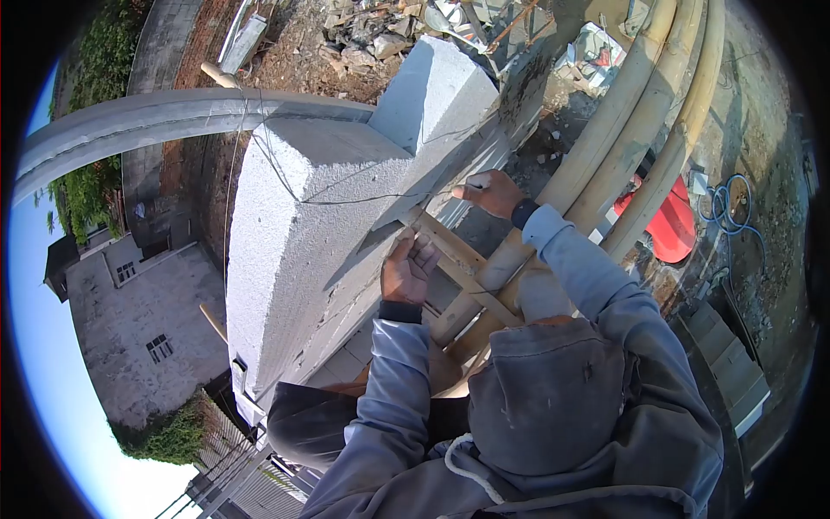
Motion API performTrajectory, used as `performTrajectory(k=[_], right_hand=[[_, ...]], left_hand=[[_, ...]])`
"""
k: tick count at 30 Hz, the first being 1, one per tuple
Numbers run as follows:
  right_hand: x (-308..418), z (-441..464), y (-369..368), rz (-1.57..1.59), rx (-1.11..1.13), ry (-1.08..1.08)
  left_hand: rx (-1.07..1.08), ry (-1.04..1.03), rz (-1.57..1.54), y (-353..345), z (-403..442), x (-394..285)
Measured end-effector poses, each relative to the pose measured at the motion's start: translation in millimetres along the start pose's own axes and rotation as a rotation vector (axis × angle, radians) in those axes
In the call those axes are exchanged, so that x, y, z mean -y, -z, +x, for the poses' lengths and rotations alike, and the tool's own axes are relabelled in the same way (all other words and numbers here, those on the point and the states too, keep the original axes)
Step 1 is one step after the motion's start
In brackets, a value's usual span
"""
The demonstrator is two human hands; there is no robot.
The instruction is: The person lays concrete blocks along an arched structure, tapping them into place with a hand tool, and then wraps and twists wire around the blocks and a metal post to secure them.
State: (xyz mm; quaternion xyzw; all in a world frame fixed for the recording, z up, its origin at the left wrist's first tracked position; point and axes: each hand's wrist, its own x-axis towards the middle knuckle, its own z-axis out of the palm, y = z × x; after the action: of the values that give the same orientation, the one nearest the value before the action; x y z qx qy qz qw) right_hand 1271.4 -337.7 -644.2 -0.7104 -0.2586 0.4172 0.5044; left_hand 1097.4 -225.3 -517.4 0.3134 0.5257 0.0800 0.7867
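A thin dark wire point(346, 201) runs around a pale grey aerated concrete block point(277, 251) and across its side toward my hands. My right hand point(493, 195) is closed beside the wall, thumb and forefinger together where the wire seems to end. Lower and nearer me, my left hand point(411, 268) has its fingers curled in, with thumb and forefinger close together by the block's side. Whatever it may hold is too small to make out. Behind the first block stands a second pale block point(432, 95).
A grey curved-looking beam point(199, 112) meets the blocks from the left. Thick bamboo poles point(622, 104) and a wooden frame point(462, 259) lie to the right. Far below are rubble point(363, 43), a red object point(670, 221), a blue hose point(735, 212) and a roof point(147, 320).
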Motion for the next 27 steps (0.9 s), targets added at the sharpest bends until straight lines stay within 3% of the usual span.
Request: performTrajectory(k=[4,7,13,20,24,25,27], right_hand=[[-2,8,-17,-0.028,0.028,-0.127],[17,3,-15,0.056,0.041,-0.123],[-2,13,-21,0.095,0.086,-0.138],[4,11,-25,0.201,0.088,-0.084],[-28,26,-42,-0.053,0.157,-0.077],[-32,29,-46,-0.126,0.197,-0.093],[-18,22,-40,-0.277,0.183,-0.237]], left_hand=[[-0.107,-0.272,0.496,-27,-9,-11],[-0.025,-0.609,0.903,-35,-4,-15],[-0.031,-0.735,1.108,-42,7,-23],[0.226,-0.476,0.956,-30,9,-43],[0.163,-0.488,1.012,-20,21,-38],[0.144,-0.637,1.231,-21,23,-38],[0.132,-0.671,1.178,-26,22,-32]])
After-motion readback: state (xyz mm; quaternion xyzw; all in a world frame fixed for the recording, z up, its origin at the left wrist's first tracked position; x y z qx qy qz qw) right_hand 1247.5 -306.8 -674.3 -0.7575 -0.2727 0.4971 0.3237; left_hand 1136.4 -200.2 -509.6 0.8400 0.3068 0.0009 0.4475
